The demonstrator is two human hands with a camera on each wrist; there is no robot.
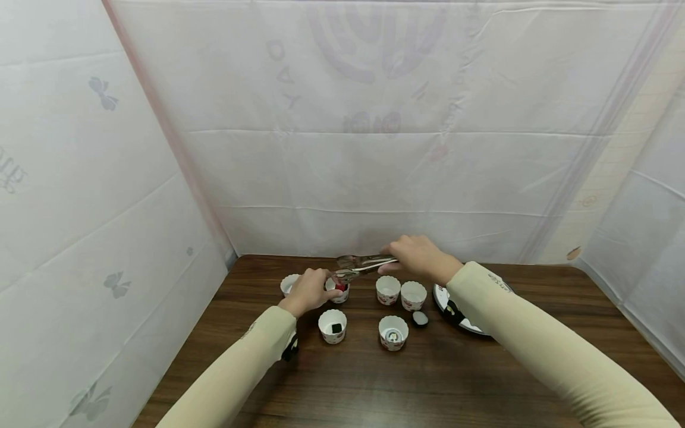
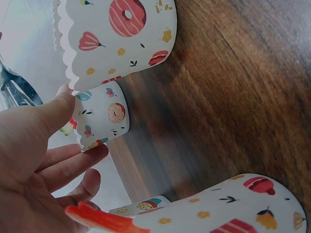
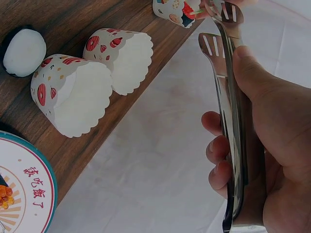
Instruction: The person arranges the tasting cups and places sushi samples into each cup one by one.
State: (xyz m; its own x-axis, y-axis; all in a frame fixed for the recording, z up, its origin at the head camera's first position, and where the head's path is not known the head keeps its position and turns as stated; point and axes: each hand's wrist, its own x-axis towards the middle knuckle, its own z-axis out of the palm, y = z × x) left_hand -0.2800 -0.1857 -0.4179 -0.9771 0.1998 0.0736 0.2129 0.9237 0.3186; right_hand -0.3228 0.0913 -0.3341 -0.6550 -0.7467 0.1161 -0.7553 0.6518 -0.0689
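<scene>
My left hand [image 1: 309, 291] holds a white paper baking cup [image 1: 339, 299] with printed sweets, its thumb and fingers at opposite sides near the scalloped rim. Something red [image 1: 340, 287] shows inside that cup. In the right wrist view, my right hand [image 3: 286, 131] grips metal tongs [image 3: 234, 121], thumb on one side and curled fingers on the other. The tongs' slotted ends stand apart above the held cup in the head view. Whether they touch the red thing cannot be told. A nearer cup [image 1: 332, 337] contains a dark block [image 1: 336, 328].
Two cups [image 1: 387, 291] stand side by side right of centre, with another cup [image 1: 393, 342] nearer. A white oval piece with a black rim [image 1: 420, 318] lies on the wooden table [image 1: 342, 386]. At right, my forearm partly covers a round plate [image 3: 41, 160] bearing orange beads [image 3: 6, 194].
</scene>
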